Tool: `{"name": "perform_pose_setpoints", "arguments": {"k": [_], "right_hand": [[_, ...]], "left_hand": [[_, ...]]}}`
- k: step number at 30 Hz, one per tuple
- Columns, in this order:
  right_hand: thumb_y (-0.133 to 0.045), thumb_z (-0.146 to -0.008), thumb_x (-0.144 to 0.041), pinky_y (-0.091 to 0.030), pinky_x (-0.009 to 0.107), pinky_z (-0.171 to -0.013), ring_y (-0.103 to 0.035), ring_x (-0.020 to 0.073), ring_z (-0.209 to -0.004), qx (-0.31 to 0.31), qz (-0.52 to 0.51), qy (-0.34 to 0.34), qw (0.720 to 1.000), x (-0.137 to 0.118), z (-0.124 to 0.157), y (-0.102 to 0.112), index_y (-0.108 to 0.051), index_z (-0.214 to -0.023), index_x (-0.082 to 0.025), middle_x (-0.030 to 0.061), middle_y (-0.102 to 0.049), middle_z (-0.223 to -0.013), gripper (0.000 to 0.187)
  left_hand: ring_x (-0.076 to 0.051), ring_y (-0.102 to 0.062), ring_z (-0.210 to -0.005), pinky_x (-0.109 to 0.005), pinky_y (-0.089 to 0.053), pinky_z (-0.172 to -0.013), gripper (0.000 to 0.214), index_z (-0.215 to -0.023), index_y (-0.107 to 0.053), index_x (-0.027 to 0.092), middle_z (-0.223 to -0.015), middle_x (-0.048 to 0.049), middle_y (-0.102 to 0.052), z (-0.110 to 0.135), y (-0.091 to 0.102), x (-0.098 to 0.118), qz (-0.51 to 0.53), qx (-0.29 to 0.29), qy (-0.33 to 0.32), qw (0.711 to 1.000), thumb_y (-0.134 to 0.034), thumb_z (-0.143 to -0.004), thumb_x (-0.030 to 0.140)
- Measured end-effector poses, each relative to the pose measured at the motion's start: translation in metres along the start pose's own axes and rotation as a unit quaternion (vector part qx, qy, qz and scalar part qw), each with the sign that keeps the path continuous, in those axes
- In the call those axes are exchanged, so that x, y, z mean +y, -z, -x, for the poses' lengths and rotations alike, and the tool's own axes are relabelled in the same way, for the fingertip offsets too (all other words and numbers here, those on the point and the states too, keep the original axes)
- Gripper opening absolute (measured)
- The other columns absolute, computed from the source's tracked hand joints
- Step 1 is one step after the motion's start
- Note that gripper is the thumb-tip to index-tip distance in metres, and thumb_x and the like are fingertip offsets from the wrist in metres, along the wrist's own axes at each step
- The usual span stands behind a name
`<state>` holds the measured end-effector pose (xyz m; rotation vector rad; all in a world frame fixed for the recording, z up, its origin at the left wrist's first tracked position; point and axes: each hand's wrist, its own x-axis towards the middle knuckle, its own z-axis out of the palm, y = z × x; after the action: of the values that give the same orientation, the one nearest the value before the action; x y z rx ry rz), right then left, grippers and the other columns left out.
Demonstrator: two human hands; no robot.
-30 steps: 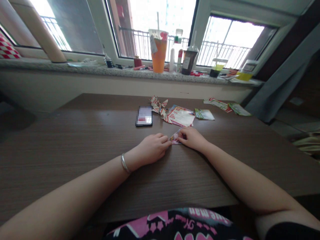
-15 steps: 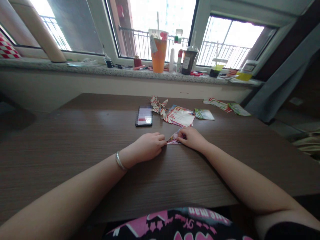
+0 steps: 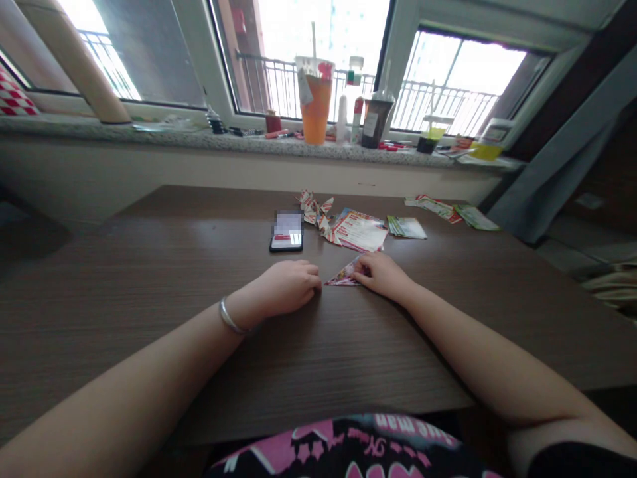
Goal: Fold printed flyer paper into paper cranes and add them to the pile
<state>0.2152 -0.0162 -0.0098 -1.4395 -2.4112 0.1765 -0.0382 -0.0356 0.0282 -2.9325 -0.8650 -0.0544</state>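
Note:
My right hand [image 3: 383,277] rests on the wooden table with its fingertips pressing a small folded paper triangle [image 3: 345,275], printed in pink and white. The triangle lies flat, and its right part is hidden under those fingers. My left hand [image 3: 287,287], wearing a silver bangle [image 3: 229,317], sits just left of the triangle's tip, fingers loosely curled. It holds nothing, and a narrow gap separates it from the paper.
Beyond my hands lie a smartphone [image 3: 286,232], a printed flyer [image 3: 358,231], torn red-and-white paper [image 3: 313,208], green cards [image 3: 407,228] and paper strips [image 3: 432,208]. A granite windowsill [image 3: 239,147] behind the table holds an orange cup [image 3: 315,109] and other containers.
My left hand and bangle have slid left, away from the paper triangle, opening a small gap. More of the triangle now shows. My right hand has stayed on it.

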Motion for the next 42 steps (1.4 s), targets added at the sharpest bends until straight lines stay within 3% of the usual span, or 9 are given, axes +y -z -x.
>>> {"name": "perform_pose_setpoints", "arguments": {"k": [6, 10, 14, 18, 26, 33, 38, 42], "right_hand": [[-0.063, -0.084, -0.034, -0.037, 0.029, -0.072, -0.056, 0.0186, -0.081, 0.003, -0.005, 0.001, 1.0, 0.003, 0.0, -0.001, -0.062, -0.076, -0.019, 0.0048, -0.067, -0.084, 0.017], [-0.064, -0.084, -0.032, -0.038, 0.028, -0.072, -0.056, 0.0176, -0.08, 0.003, -0.019, 0.025, 1.0, 0.004, -0.001, -0.002, -0.062, -0.077, -0.018, 0.005, -0.065, -0.084, 0.016], [-0.064, -0.084, -0.028, -0.04, 0.028, -0.074, -0.056, 0.0163, -0.081, -0.002, -0.053, 0.094, 0.994, 0.002, 0.0, -0.002, -0.06, -0.075, -0.018, 0.004, -0.064, -0.083, 0.013], [-0.064, -0.084, -0.027, -0.041, 0.028, -0.075, -0.057, 0.0167, -0.082, 0.0, -0.064, 0.135, 0.989, 0.0, 0.0, -0.001, -0.06, -0.074, -0.018, 0.0044, -0.063, -0.083, 0.014], [-0.066, -0.084, -0.03, -0.041, 0.029, -0.076, -0.057, 0.0175, -0.084, -0.001, -0.043, 0.133, 0.99, -0.003, -0.001, 0.002, -0.063, -0.076, -0.018, 0.0048, -0.066, -0.085, 0.015], [-0.069, -0.082, -0.041, -0.037, 0.039, -0.091, -0.051, 0.0256, -0.104, 0.079, 0.086, 0.103, 0.988, -0.003, -0.003, 0.002, -0.066, -0.09, -0.021, 0.0083, -0.064, -0.109, 0.022], [-0.055, -0.092, -0.035, -0.04, 0.033, -0.076, -0.055, 0.0226, -0.091, 0.045, 0.146, 0.1, 0.983, -0.009, 0.0, 0.003, -0.065, -0.088, -0.02, 0.0081, -0.065, -0.094, 0.018], [-0.054, -0.092, -0.04, -0.04, 0.031, -0.073, -0.057, 0.0215, -0.09, 0.032, 0.135, 0.076, 0.987, -0.017, 0.006, 0.007, -0.064, -0.087, -0.021, 0.0078, -0.066, -0.093, 0.022]], "left_hand": [[-0.018, -0.062, -0.088, -0.029, -0.051, -0.08, 0.02, -0.09, -0.068, 0.02, -0.095, -0.005, -0.065, 0.001, -0.005, -0.002, 0.027, 0.028, 0.005, 0.999, -0.051, -0.082, 0.012], [-0.019, -0.06, -0.105, -0.033, -0.05, -0.093, 0.03, -0.114, -0.06, 0.016, -0.117, -0.0088, -0.062, -0.001, -0.018, -0.005, 0.063, 0.105, -0.001, 0.993, -0.049, -0.086, 0.015], [-0.022, -0.049, -0.126, -0.04, -0.042, -0.106, 0.042, -0.132, -0.05, 0.019, -0.137, -0.008, -0.054, -0.003, -0.028, -0.008, 0.088, 0.126, -0.071, 0.985, -0.049, -0.09, 0.018], [-0.02, -0.05, -0.126, -0.038, -0.044, -0.105, 0.037, -0.127, -0.057, 0.02, -0.129, -0.0057, -0.061, -0.004, -0.028, -0.006, 0.115, 0.115, -0.101, 0.982, -0.045, -0.093, 0.016], [-0.019, -0.054, -0.12, -0.038, -0.044, -0.104, 0.035, -0.124, -0.061, 0.022, -0.124, -0.0062, -0.064, -0.007, -0.023, -0.001, 0.142, 0.104, -0.114, 0.978, -0.047, -0.092, 0.016], [-0.02, -0.054, -0.117, -0.037, -0.043, -0.103, 0.03, -0.117, -0.064, 0.022, -0.117, -0.0068, -0.065, -0.007, -0.019, 0.006, 0.139, 0.102, -0.121, 0.978, -0.046, -0.093, 0.018], [-0.02, -0.057, -0.11, -0.034, -0.045, -0.098, 0.022, -0.109, -0.064, 0.019, -0.118, -0.0076, -0.061, -0.006, -0.018, 0.014, 0.128, 0.091, -0.1, 0.983, -0.051, -0.091, 0.018], [-0.019, -0.059, -0.105, -0.032, -0.048, -0.093, 0.023, -0.11, -0.064, 0.021, -0.118, -0.0071, -0.061, -0.005, -0.017, 0.014, 0.122, 0.084, -0.09, 0.985, -0.051, -0.09, 0.019]]}}
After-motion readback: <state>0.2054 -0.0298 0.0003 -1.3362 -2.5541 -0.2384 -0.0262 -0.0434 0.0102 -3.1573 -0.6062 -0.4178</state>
